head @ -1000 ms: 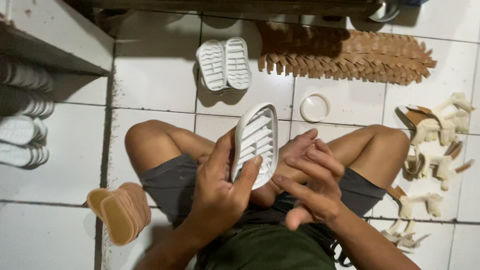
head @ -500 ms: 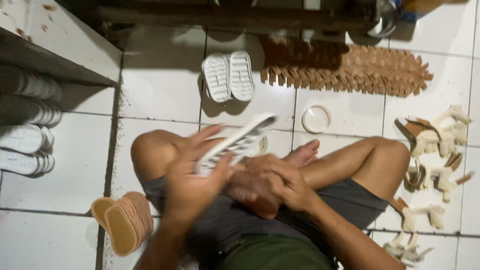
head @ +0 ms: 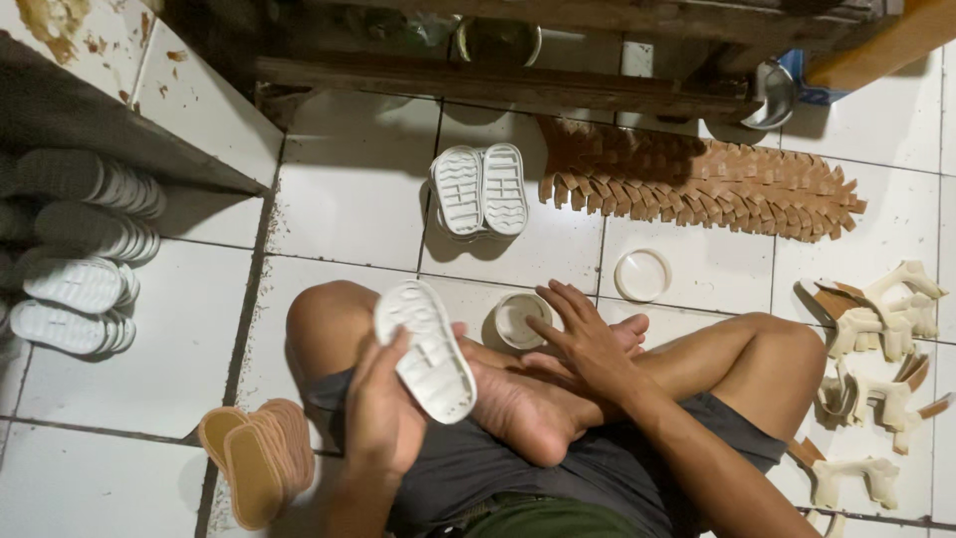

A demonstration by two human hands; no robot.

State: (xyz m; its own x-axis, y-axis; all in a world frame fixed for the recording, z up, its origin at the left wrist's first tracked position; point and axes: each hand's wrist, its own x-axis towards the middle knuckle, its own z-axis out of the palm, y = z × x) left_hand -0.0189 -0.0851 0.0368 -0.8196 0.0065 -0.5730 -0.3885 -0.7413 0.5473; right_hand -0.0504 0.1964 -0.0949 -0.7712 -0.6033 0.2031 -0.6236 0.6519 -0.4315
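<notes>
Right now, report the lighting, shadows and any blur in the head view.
Head view: sharp throughout, evenly lit; glossy white floor tiles show soft sheen; deep shadow under the dark wooden bench; the left hand holding the white ribbed shoe sole shows no motion blur.

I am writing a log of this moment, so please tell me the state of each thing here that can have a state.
Left hand: closed around a white sole.
White sole: held up, tread side showing.
Right hand: open, fingers at the small tub.
Small tub: on the floor, uncovered.
Round lid: lying off, apart from the tub.
Pair of white soles: lying side by side, tread up.
</notes>
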